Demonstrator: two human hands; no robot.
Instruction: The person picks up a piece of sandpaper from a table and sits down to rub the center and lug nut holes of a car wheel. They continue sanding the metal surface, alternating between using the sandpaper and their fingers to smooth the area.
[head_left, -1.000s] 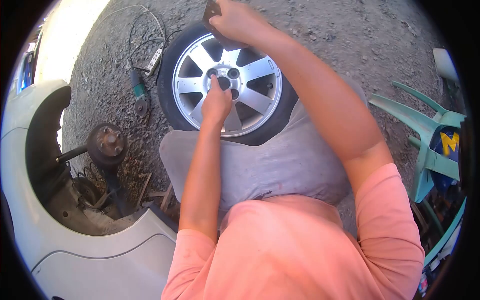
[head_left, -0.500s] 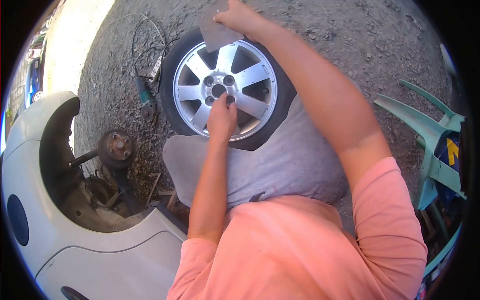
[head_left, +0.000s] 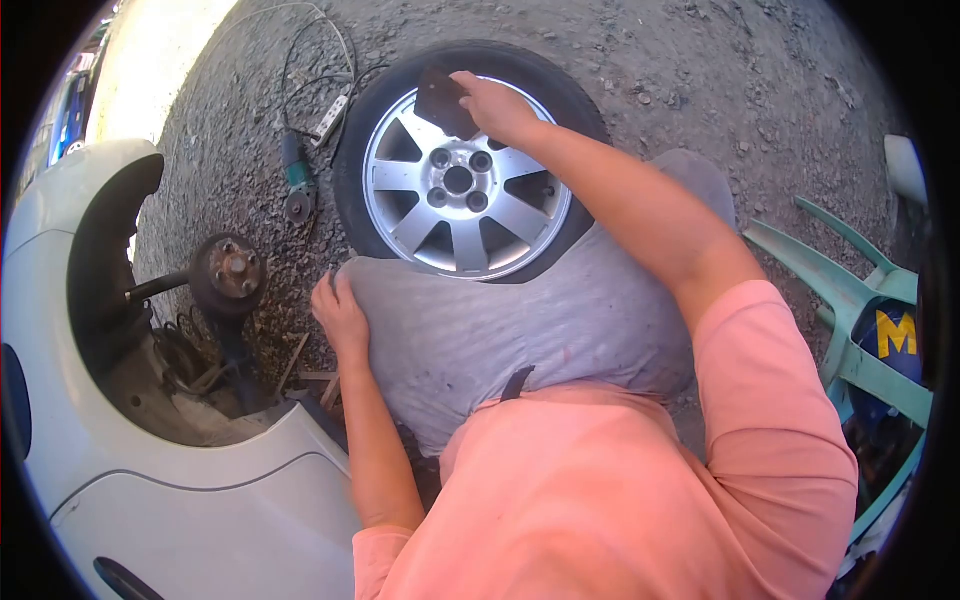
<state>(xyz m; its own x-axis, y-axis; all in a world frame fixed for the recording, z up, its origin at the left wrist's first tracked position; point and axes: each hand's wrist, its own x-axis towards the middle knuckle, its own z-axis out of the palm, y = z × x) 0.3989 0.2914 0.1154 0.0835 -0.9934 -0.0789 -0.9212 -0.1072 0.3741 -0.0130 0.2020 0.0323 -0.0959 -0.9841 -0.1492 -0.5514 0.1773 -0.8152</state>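
A tyre (head_left: 350,200) with a silver alloy rim (head_left: 467,245) lies flat on the gravel in front of me. My right hand (head_left: 495,105) pinches a thin dark sheet (head_left: 442,105) over the upper part of the rim. Below and left of the wheel, my left hand (head_left: 340,315) rests against my grey-clad knee, with its fingers apart and nothing held.
Left of the tyre lie a green angle grinder (head_left: 296,175) and a power strip (head_left: 330,120) with cables. A light-coloured car body (head_left: 190,500) with an exposed wheel hub (head_left: 232,270) is at left. A green plastic chair (head_left: 870,370) stands at right.
My right hand has brought the sheet down over the rim, and the sheet now looks dark. My left hand has left the wheel's centre and moved down and left to my knee.
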